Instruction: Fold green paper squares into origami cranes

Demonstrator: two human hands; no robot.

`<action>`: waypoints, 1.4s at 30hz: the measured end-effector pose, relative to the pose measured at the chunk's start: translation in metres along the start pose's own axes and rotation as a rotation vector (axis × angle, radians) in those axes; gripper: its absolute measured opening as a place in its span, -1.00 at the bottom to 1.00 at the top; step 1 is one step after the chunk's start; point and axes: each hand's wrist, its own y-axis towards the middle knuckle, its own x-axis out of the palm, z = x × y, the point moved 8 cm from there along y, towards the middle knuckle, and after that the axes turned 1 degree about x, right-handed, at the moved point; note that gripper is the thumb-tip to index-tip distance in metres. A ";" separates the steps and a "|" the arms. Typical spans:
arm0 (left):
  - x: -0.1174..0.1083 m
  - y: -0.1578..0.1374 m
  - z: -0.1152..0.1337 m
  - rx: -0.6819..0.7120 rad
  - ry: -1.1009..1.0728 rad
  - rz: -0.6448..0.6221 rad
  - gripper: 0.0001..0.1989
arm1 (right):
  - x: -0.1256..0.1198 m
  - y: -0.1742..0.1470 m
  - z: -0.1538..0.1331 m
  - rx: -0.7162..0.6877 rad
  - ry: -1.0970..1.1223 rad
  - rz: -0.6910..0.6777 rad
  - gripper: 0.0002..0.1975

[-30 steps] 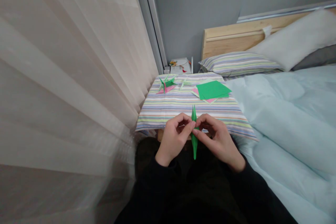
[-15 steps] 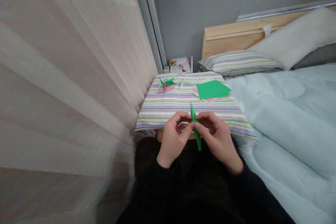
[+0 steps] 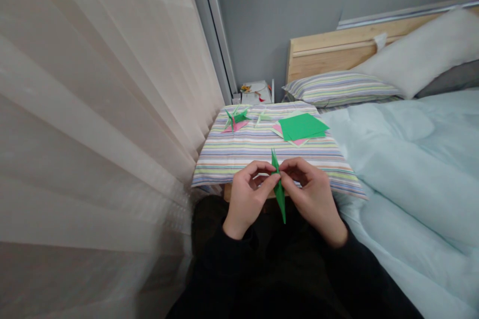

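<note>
a person in dark sleeves (image 3: 359, 269) looks down at their own two hands. the left hand (image 3: 247, 199) and the right hand (image 3: 313, 199) meet in the middle, thumbs and forefingers pinched. the grip of each is closed on a narrow, folded green paper (image 3: 280, 204), one hand at either side of its middle. the paper runs lengthwise away from the body, its far end slanting a little left and split into two thin points, its near end tapering to one. it is held up in view over the near edge of a small wooden counter (image 3: 227, 193).

a striped cloth (image 3: 219, 162) covers the counter. toward its back, from left to right, are a cluster of green and pink origami pieces (image 3: 238, 118), a pale green folded piece (image 3: 264, 116), and a fanned stack of square paper (image 3: 304, 127), green on top with pink and pale green edges showing.

to the right spreads a light blue quilt (image 3: 404, 159). farther back are a striped pillow (image 3: 342, 87) and a wooden headboard (image 3: 324, 50) against a grey wall (image 3: 277, 5).
</note>
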 end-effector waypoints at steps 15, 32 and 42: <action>-0.007 0.004 -0.001 0.022 0.010 0.056 -0.93 | 0.006 -0.005 0.014 0.110 0.343 -0.087 -0.87; -0.007 0.001 0.003 -0.003 0.011 -0.016 -0.92 | 0.003 -0.008 0.010 0.147 0.305 -0.097 -0.89; -0.008 0.001 0.001 -0.054 0.039 0.012 -0.88 | 0.004 -0.006 0.012 0.175 0.313 -0.135 -0.83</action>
